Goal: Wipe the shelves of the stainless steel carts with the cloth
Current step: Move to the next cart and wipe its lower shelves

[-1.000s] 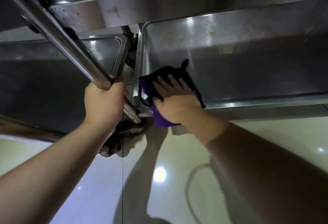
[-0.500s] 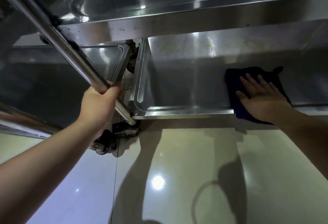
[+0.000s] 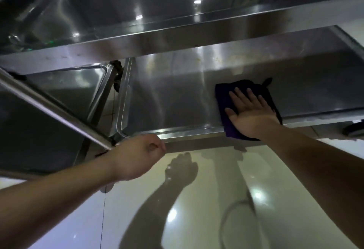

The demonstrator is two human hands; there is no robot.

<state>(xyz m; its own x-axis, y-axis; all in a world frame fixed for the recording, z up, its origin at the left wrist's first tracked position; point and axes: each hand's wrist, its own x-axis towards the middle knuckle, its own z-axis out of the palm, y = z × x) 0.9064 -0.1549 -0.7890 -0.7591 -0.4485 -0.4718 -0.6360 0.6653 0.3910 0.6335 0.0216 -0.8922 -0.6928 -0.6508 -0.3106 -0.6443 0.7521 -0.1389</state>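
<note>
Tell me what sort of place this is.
Probably a commercial kitchen or canteen service area: two steel carts with tray shelves stand side by side on a glossy tiled floor, and a hand presses a cloth on one shelf.

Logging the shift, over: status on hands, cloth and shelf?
Right hand flat on dark purple cloth, bottom stainless steel shelf. Left hand curled, off the cart post. Nothing in the way.

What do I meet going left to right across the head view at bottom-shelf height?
Neighbouring cart's shelf → cart post → left hand → bare shelf → cloth → right hand.
</note>
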